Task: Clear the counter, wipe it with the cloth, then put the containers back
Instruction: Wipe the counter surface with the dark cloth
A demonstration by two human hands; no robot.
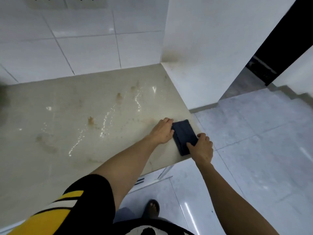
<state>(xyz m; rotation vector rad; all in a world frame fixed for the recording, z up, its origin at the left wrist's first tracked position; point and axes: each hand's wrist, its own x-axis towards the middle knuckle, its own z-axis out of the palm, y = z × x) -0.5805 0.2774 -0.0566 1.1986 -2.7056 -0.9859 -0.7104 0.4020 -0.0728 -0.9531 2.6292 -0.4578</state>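
A dark blue folded cloth (183,134) lies flat on the beige counter (71,116), close to its front right corner. My left hand (162,131) rests on the counter with its fingertips curled onto the cloth's left edge. At the cloth's near right corner, my right hand (202,147) pinches it between thumb and fingers. Brown stains (119,96) and wet streaks (108,119) mark the counter surface. No containers are in view.
White tiled walls (84,48) close off the counter at the back and right. Grey tiled floor (254,141) lies to the right and below the counter edge. A sandalled foot (152,208) stands near the cabinet. A dark blurred object (3,99) sits at the far left.
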